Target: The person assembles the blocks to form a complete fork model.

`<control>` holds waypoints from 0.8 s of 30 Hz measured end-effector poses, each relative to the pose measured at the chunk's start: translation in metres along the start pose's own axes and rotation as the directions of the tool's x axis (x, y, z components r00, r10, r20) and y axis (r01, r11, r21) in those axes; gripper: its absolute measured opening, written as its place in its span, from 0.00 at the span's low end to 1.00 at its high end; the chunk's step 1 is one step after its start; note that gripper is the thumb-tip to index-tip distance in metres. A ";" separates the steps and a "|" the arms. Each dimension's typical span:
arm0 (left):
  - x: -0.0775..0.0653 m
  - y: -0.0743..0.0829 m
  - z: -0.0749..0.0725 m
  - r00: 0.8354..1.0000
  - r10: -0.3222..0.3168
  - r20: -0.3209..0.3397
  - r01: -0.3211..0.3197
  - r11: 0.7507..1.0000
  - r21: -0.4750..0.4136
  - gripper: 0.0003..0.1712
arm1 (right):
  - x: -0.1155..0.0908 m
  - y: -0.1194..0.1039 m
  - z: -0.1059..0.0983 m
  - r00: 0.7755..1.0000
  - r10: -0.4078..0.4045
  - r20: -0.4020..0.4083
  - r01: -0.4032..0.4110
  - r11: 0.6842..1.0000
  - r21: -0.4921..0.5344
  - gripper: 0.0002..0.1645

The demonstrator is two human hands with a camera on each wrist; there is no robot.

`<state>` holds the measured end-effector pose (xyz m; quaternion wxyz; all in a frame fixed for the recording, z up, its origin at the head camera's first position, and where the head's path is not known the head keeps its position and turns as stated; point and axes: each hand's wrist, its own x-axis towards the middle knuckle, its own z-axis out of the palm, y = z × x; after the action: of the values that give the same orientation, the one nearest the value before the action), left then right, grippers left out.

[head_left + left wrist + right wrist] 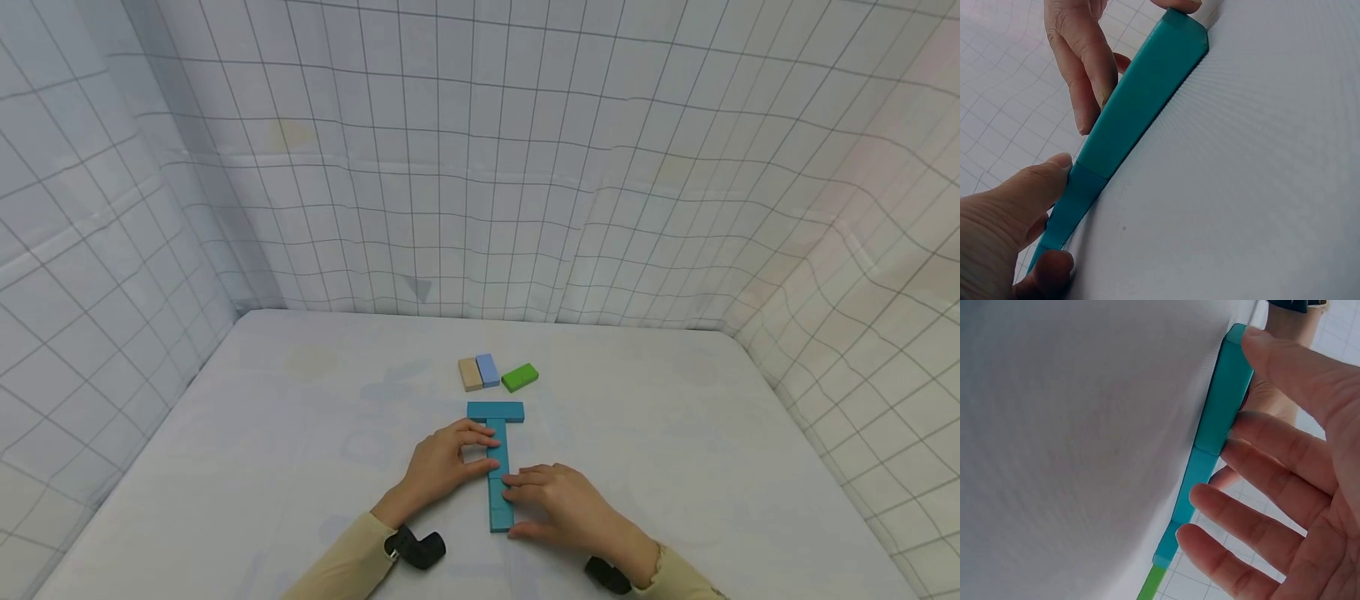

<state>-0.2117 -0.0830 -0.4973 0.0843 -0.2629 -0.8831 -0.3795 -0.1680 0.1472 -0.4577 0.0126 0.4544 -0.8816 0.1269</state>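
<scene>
Teal blocks lie flat on the white table in a T shape. The crossbar block [496, 411] is at the far end, with a stem of two blocks laid end to end below it. On the left of the stem, my left hand [442, 458] touches the farther stem block [498, 454] with thumb and fingertips. From the right, my right hand [566, 504] lays extended fingers along the nearer stem block [1225, 394]. Its thumb [1272, 353] rests at that block's near end. Both hands' fingertips meet the blocks' edges in the wrist views.
Beyond the T lie a tan block [470, 375], a light blue block [487, 371] beside it and a green block [521, 377] set at an angle. A white grid-patterned curtain [465, 192] surrounds the table [300, 467] at the back and sides.
</scene>
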 end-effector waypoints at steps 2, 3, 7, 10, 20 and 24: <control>0.000 0.000 0.000 1.000 0.000 0.000 0.000 1.000 -0.002 0.18 | 0.000 0.000 0.000 1.000 0.005 -0.003 -0.005 1.000 -0.001 0.27; 0.000 0.000 0.000 1.000 0.000 0.001 0.000 1.000 -0.002 0.18 | 0.000 -0.001 0.000 1.000 0.007 -0.004 -0.007 1.000 -0.002 0.27; 0.000 0.000 0.000 1.000 0.000 0.000 0.000 1.000 -0.005 0.18 | -0.001 -0.001 0.000 1.000 0.012 -0.005 -0.012 1.000 -0.009 0.26; 0.000 0.001 0.000 1.000 0.003 -0.003 -0.003 1.000 -0.002 0.18 | -0.001 -0.001 0.001 1.000 0.011 -0.008 -0.011 1.000 -0.015 0.26; -0.001 -0.002 -0.001 0.999 0.016 0.030 -0.016 1.000 0.015 0.19 | -0.001 -0.001 0.002 1.000 0.000 -0.023 -0.001 0.999 -0.046 0.27; -0.001 -0.003 -0.005 0.995 0.038 0.090 -0.041 0.999 0.033 0.19 | -0.002 -0.001 0.002 1.000 -0.001 -0.029 0.000 0.999 -0.048 0.27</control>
<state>-0.2129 -0.0890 -0.4958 0.0567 -0.2957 -0.8870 -0.3501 -0.1662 0.1476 -0.4601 0.0364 0.4524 -0.8840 0.1121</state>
